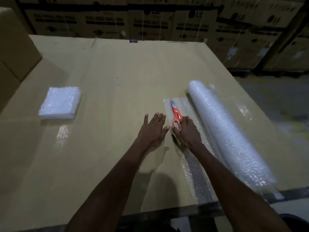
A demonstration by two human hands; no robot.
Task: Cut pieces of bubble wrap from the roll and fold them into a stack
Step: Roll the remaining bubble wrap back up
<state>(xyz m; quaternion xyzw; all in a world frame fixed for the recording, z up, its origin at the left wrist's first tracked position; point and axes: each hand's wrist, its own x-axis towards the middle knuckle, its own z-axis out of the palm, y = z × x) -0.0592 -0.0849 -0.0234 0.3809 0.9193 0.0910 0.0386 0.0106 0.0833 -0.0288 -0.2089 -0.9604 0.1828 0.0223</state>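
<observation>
Near, lower frame: two bare forearms reaching up from the bottom edge over a cardboard-covered desk (100,67).

Centre: left hand (153,129) spread flat, fingers apart, palm down on bare cardboard just left of the unrolled strip (195,173), holding nothing. Right hand (188,133) lying on the strip, fingers curled loosely at the handle loop of the orange scissors (176,114); touching the loop, but whether gripped or merely rested against cannot be told. Scissors lying on the strip, blades pointing toward the upper part of the frame, seemingly closed.

Right of centre: bubble wrap roll (225,131) lying diagonally, touching the strip along its right side, far end toward upper centre, near end blurred at lower right.

Far left: folded stack (61,102) of white pieces, well apart from both hands. Background: dim rows of printed cartons (150,20).

Likely risks: strip sliding or bunching under the blades, since only the right hand bears on it; roll rotating and paying out slack, giving a crooked cut; left fingertips close to the cutting line once blades open.
</observation>
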